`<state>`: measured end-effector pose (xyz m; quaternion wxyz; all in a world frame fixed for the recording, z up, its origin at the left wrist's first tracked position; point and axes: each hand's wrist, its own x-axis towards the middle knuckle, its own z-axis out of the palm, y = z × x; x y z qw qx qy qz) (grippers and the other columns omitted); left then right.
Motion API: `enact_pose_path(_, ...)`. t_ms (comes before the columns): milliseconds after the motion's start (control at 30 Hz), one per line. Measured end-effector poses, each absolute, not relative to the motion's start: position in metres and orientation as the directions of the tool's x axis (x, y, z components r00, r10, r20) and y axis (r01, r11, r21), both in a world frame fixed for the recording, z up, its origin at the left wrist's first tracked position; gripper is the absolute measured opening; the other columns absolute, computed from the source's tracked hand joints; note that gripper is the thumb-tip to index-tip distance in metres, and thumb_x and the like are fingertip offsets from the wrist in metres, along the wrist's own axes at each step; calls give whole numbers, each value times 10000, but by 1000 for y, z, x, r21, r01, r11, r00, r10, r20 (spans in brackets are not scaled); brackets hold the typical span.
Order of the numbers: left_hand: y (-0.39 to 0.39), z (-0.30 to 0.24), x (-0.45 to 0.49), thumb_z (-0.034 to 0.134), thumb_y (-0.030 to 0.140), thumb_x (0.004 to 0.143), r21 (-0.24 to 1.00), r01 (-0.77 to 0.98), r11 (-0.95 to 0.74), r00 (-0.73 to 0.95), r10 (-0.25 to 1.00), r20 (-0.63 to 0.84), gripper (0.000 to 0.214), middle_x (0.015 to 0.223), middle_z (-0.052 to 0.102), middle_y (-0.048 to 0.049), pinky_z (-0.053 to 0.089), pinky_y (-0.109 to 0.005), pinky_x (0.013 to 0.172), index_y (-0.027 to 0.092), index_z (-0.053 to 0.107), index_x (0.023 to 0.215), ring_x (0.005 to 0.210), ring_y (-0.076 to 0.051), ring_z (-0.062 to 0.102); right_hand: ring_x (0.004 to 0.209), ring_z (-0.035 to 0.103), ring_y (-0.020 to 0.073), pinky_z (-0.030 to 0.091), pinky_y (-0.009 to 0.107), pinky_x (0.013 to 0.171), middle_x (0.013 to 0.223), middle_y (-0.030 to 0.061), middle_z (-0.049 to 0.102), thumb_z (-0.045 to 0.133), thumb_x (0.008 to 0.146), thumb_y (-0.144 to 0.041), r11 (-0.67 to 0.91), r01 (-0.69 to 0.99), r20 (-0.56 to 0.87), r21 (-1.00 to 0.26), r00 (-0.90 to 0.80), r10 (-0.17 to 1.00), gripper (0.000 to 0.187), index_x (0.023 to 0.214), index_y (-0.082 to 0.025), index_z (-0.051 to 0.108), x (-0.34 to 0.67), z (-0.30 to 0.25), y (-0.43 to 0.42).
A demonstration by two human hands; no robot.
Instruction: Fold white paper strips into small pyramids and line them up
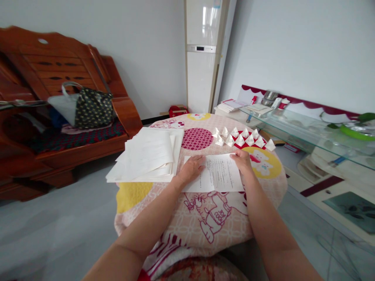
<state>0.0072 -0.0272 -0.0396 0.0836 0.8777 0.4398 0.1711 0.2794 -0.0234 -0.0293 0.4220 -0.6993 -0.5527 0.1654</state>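
A printed sheet of white paper (218,173) lies flat on a small table covered with a pink patterned blanket (202,218). My left hand (191,168) rests flat on the sheet's left edge, fingers stretched out. My right hand (241,160) presses on the sheet's upper right corner, fingers bent down onto it. Beyond the sheet sit several small folded white paper pieces (243,138) in a cluster. A stack of white sheets (149,156) lies at the table's left side, partly overhanging the edge.
A wooden bench (52,128) with a patterned bag (88,106) stands to the left. A tall white air conditioner (202,54) is at the back wall. A glass-topped cabinet (307,132) with papers and cups runs along the right.
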Motion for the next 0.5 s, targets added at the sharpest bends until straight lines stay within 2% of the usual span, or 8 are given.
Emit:
enact_pose_path(133,-36,-40,8,373,384,1038,181,810,-558,542,830,131,548,1599,420,-143,275,-532,1245,136,422,1524,1504,-290,351,610,482,175,316,290,581,569,17,557,582,760,-334,-141,773,246,-619,362,899,244,571,-182,613,279,-30,-22)
enact_pose_path(267,-38,-41,8,316,419,1048,132,829,-543,531,839,116,577,1623,377,-143,255,-529,1248,138,383,1547,1522,-281,318,650,507,191,311,297,583,651,66,635,556,825,-332,-231,852,240,-469,375,895,299,585,-179,647,276,-30,-23)
enact_pose_path(500,-39,-44,7,293,435,1048,94,825,-558,544,828,139,579,1622,385,-135,258,-517,1245,154,380,1547,1520,-276,321,787,619,226,353,291,606,845,124,740,562,860,-273,-299,882,178,-364,381,907,254,721,-161,744,272,-26,-26)
